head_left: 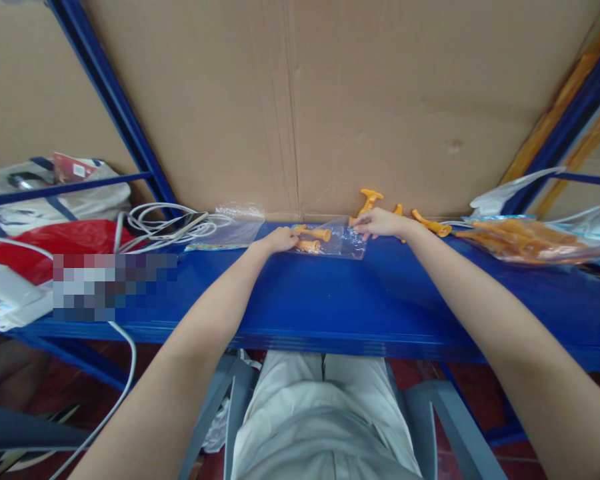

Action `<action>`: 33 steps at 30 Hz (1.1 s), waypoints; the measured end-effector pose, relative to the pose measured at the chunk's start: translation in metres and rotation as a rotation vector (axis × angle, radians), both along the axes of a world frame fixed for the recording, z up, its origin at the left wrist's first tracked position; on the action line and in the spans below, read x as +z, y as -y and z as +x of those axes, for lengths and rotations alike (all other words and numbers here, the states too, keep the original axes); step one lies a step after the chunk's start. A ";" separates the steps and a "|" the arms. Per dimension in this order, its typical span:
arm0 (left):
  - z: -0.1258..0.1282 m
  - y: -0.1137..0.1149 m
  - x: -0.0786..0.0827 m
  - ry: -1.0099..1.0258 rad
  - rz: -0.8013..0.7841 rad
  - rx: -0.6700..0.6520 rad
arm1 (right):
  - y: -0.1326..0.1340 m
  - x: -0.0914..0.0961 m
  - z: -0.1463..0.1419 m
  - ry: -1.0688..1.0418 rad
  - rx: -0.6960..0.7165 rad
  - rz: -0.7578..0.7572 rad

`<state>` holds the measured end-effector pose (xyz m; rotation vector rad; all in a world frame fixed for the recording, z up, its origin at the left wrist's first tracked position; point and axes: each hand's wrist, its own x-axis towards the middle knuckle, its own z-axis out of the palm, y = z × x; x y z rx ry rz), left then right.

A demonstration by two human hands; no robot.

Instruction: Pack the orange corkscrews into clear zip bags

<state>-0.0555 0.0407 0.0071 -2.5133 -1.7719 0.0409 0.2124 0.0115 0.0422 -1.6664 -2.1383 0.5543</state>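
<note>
A clear plastic bag [343,245] lies on the blue tabletop, with orange plastic pieces [316,233] at its left end; they look like short handles with flared ends. My left hand [283,239] is closed on the bag's left end, beside those pieces. At the upper right edge of the bag, my right hand [383,223] has its fingers bent in a pinch on the film. Just behind that hand stands a T-shaped orange piece [371,195], its lower part partly covered. More orange pieces [433,225] lie to the right by the cardboard wall, partly behind my right wrist.
A bulging bag of orange pieces [535,240] lies on the right. To the left are another clear bag [237,227], coiled white cable [173,223], a red bag [55,241] and a cloth tote [80,193]. Cardboard [300,120] and blue posts [113,100] bound the back.
</note>
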 end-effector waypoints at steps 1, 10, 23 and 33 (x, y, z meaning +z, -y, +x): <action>-0.001 -0.002 -0.001 0.006 0.003 0.007 | 0.001 0.002 0.010 0.041 -0.018 0.029; -0.010 -0.009 -0.006 0.082 0.018 0.021 | -0.015 -0.033 0.106 0.382 -0.384 0.265; -0.020 -0.012 -0.008 0.160 0.032 0.019 | -0.024 -0.059 0.099 0.501 -0.289 0.231; -0.022 -0.011 -0.009 0.205 0.025 0.009 | -0.016 -0.060 0.090 0.462 -0.407 0.262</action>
